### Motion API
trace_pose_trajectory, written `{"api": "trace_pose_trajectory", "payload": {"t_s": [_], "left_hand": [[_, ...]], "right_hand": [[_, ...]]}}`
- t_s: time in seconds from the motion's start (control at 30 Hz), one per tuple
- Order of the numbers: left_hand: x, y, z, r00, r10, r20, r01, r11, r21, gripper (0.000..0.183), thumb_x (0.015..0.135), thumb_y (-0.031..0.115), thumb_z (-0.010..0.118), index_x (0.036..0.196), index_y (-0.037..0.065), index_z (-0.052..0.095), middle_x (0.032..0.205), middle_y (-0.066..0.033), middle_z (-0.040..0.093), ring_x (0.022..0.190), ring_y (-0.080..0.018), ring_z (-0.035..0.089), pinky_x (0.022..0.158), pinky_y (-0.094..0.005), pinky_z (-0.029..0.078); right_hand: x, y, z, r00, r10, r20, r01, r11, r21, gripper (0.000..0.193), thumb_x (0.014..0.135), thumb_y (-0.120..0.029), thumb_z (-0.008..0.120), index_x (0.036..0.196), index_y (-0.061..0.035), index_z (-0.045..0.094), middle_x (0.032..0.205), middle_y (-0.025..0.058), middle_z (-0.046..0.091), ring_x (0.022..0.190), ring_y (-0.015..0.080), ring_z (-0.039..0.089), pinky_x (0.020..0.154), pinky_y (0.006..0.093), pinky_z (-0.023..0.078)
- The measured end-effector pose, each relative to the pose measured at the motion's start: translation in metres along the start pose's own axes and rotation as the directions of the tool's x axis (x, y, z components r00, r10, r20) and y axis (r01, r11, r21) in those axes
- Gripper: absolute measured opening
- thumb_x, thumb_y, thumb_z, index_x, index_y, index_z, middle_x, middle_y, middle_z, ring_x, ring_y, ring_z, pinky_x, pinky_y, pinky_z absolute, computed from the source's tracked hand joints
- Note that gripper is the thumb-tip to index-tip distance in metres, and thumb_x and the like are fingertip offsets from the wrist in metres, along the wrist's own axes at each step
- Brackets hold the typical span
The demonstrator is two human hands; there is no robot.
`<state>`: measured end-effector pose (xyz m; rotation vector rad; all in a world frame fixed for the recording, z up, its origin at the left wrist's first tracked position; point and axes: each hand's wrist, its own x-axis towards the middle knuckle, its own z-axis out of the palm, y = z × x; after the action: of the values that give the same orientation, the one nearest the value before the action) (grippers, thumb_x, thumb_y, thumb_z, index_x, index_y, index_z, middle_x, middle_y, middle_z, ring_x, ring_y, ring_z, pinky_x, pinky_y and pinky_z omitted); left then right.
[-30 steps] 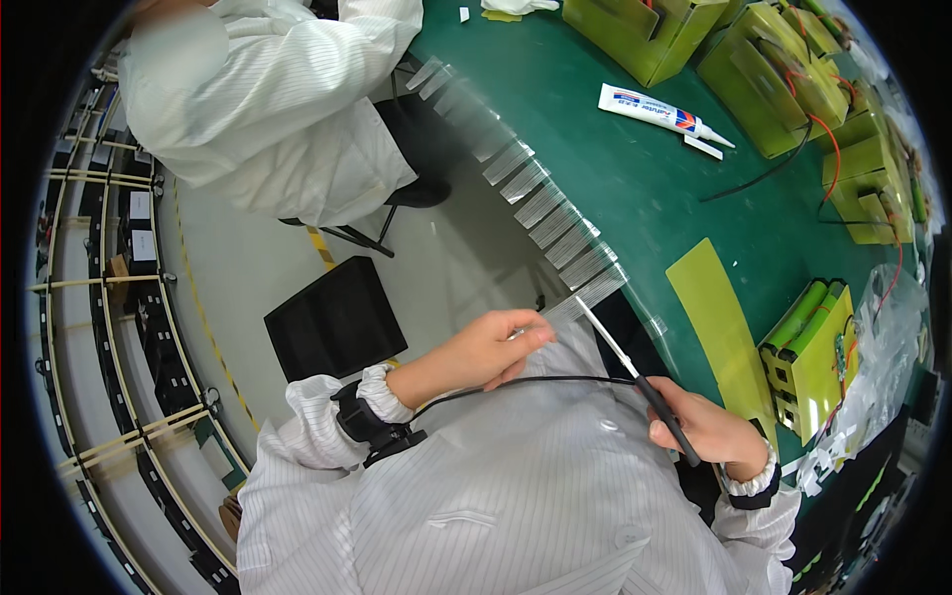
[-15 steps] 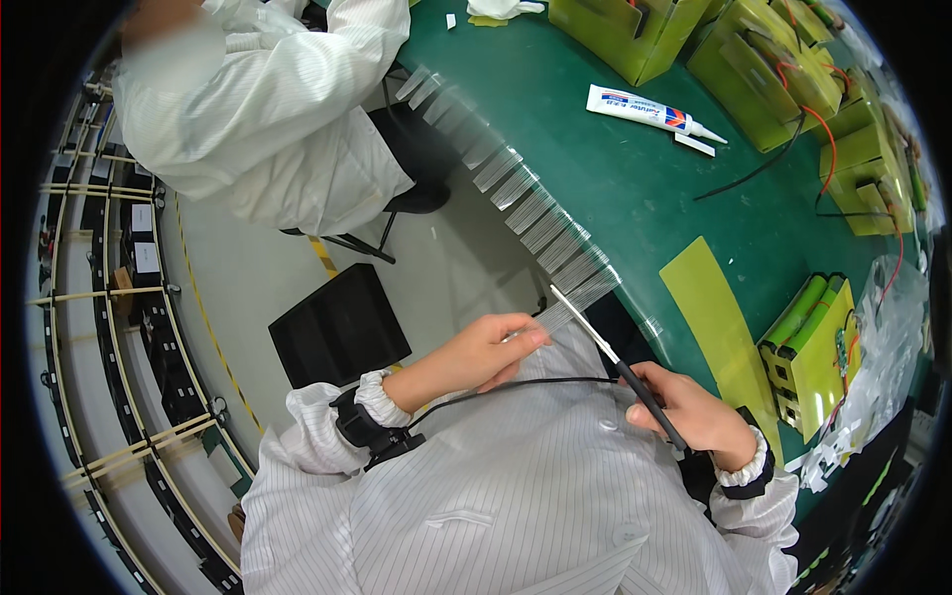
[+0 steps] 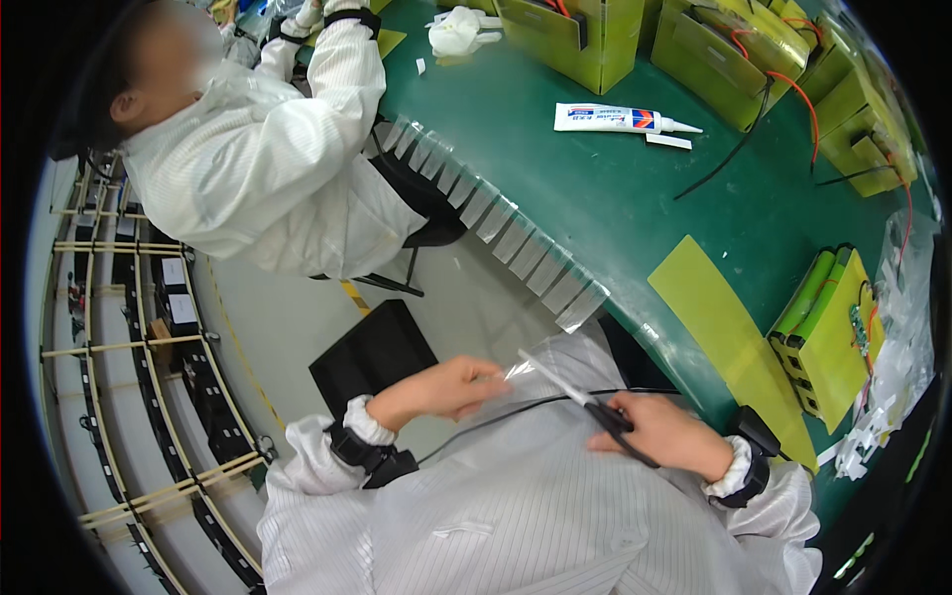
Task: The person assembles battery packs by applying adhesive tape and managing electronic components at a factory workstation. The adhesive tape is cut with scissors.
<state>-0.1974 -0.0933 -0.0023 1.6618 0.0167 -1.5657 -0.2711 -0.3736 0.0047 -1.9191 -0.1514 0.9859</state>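
My right hand [image 3: 662, 433] grips black-handled scissors [image 3: 585, 404], their blades pointing up and left over my lap. My left hand [image 3: 451, 387] pinches a strip of clear tape [image 3: 516, 369] right at the scissor blades. Both hands sit below the edge of the green table [image 3: 595, 188]. A row of several cut clear tape strips [image 3: 496, 223] hangs along that table edge. A green battery pack [image 3: 828, 332] with yellow sheet lies on the table to my right, beside a loose yellow strip [image 3: 729, 337].
A white glue tube [image 3: 620, 119] and black and red wires [image 3: 754, 139] lie mid-table. Several yellow-green packs [image 3: 714, 45] stand at the far edge. A person in a white coat [image 3: 258, 169] works at the left. A black stool [image 3: 372, 352] stands below.
My view has shifted so the neighbouring person shows more. The scissors have stayed at the tape held by my left hand, with the blades tilted a little more to the left.
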Motion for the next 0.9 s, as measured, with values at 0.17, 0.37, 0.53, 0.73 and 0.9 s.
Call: {"api": "trace_pose_trajectory", "payload": {"t_s": [0.17, 0.37, 0.53, 0.73, 0.9], "left_hand": [[-0.028, -0.017, 0.013, 0.988, 0.057, -0.147, -0.077, 0.987, -0.14, 0.03, 0.092, 0.031, 0.047, 0.087, 0.004, 0.06, 0.048, 0.0043, 0.041, 0.038, -0.0026, 0.033, 0.037, -0.0196, 0.026], [-0.005, 0.06, 0.05, 0.954, 0.206, -0.219, -0.26, 0.93, -0.26, 0.036, 0.095, 0.033, 0.039, 0.098, 0.003, 0.059, 0.046, 0.0039, 0.039, 0.038, -0.0033, 0.033, 0.04, -0.0184, 0.028], [0.026, 0.075, 0.061, 0.962, 0.211, -0.175, -0.264, 0.887, -0.38, 0.038, 0.095, 0.037, 0.039, 0.1, 0.004, 0.058, 0.046, 0.0032, 0.04, 0.036, -0.004, 0.033, 0.04, -0.0185, 0.028], [0.033, 0.076, 0.054, 0.959, 0.194, -0.208, -0.257, 0.903, -0.345, 0.037, 0.096, 0.036, 0.038, 0.1, 0.004, 0.058, 0.047, 0.0026, 0.041, 0.036, -0.0045, 0.033, 0.039, -0.0189, 0.027], [0.042, 0.074, 0.054, 0.961, 0.193, -0.197, -0.252, 0.905, -0.342, 0.037, 0.096, 0.036, 0.038, 0.1, 0.004, 0.057, 0.047, 0.0027, 0.04, 0.035, -0.0045, 0.032, 0.038, -0.0194, 0.026]], "right_hand": [[-0.023, -0.025, -0.022, 0.991, 0.007, 0.136, -0.027, 0.989, 0.145, 0.056, 0.077, -0.032, 0.065, 0.113, 0.0045, 0.043, 0.076, 0.0141, 0.054, 0.067, 0.0249, 0.054, 0.062, 0.0322, 0.043], [-0.061, -0.026, -0.058, 0.929, 0.056, -0.367, 0.166, 0.822, 0.545, 0.06, 0.074, -0.01, 0.052, 0.129, 0.002, 0.032, 0.085, 0.0034, 0.046, 0.071, 0.0094, 0.044, 0.064, 0.0201, 0.038], [-0.012, -0.041, -0.059, 0.64, -0.103, -0.761, -0.011, 0.99, -0.144, 0.067, 0.072, -0.036, 0.071, 0.116, 0.0061, 0.042, 0.096, 0.0208, 0.055, 0.086, 0.0358, 0.055, 0.072, 0.0392, 0.044], [0.038, -0.022, -0.052, 0.532, -0.379, -0.757, -0.09, 0.864, -0.496, 0.064, 0.069, -0.034, 0.072, 0.112, 0.0054, 0.046, 0.091, 0.0178, 0.054, 0.085, 0.033, 0.053, 0.068, 0.0384, 0.046], [0.049, -0.021, -0.045, 0.57, -0.382, -0.727, -0.141, 0.827, -0.545, 0.065, 0.064, -0.03, 0.075, 0.111, 0.004, 0.046, 0.088, 0.0141, 0.051, 0.085, 0.0286, 0.051, 0.068, 0.0357, 0.045]]}}
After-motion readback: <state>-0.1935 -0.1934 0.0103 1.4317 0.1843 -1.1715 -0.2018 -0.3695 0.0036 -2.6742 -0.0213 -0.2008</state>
